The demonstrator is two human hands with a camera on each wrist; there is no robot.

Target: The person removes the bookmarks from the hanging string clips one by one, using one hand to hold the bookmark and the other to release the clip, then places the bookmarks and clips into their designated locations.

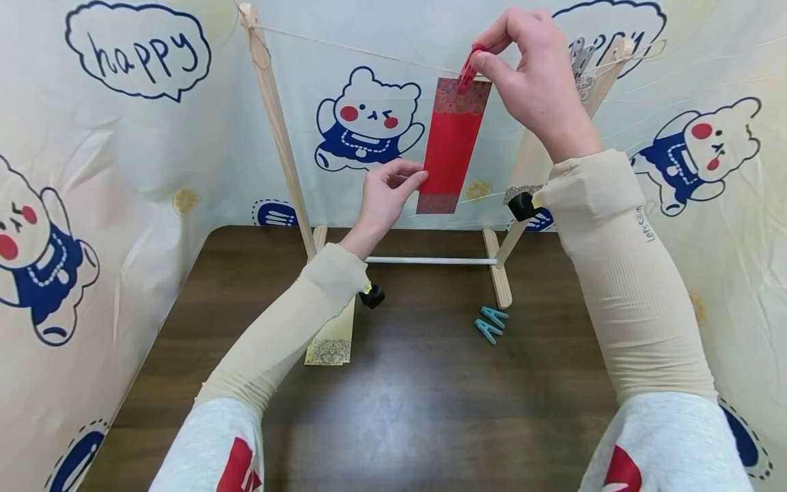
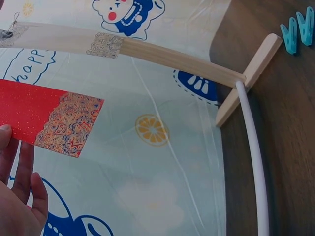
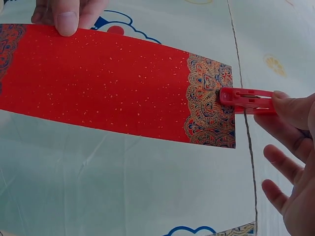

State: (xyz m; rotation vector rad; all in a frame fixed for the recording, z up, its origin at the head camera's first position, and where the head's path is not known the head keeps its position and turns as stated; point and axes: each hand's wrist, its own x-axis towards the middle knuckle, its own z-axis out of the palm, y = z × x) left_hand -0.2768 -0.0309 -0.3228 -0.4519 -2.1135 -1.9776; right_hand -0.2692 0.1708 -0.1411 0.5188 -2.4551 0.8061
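Thumb and fingers of my left hand (image 1: 387,195) pinch the left edge of a red paper strip (image 1: 451,154) with patterned ends. Higher up, my right hand (image 1: 535,75) pinches a red clothespin (image 1: 468,72) at the strip's top end. In the right wrist view the clothespin (image 3: 246,100) sits over the patterned end and crosses the string (image 3: 250,142); the strip (image 3: 108,78) hangs below that string. The left wrist view shows the strip's lower patterned end (image 2: 71,123) free, beyond my fingers.
The string (image 1: 356,49) runs between wooden posts (image 1: 277,123) joined low by a white rod (image 1: 430,260). Grey clothespins (image 1: 581,58) hold a pale strip (image 1: 529,160) at the right. On the table lie two teal clothespins (image 1: 488,331) and cream strips (image 1: 332,342), partly behind my left forearm.
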